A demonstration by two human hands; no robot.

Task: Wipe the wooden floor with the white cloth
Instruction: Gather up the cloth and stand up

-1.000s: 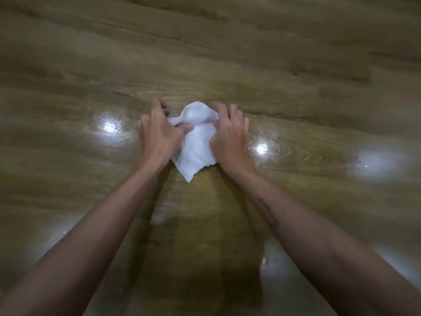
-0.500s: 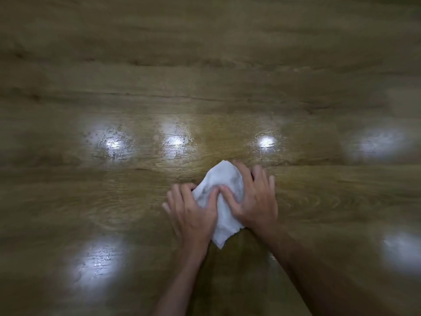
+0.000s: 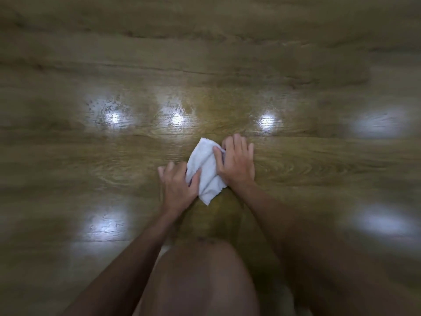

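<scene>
A crumpled white cloth [image 3: 206, 168] lies on the glossy wooden floor [image 3: 319, 160] just ahead of me. My left hand [image 3: 177, 188] presses on its lower left edge, thumb across the fabric. My right hand [image 3: 237, 163] lies flat over its right side, thumb on top of the cloth. The cloth's near corner pokes out between my wrists. The parts under my palms are hidden.
My bare knee [image 3: 200, 279] fills the bottom middle, between my forearms. Bright ceiling-light reflections [image 3: 177, 118] dot the planks. Specks and smears [image 3: 102, 106] show around the far left reflections. Plank seams run left to right.
Both hands and the cloth have slid back toward me across the planks, then drifted slightly right. My knee has come into view at the bottom.
</scene>
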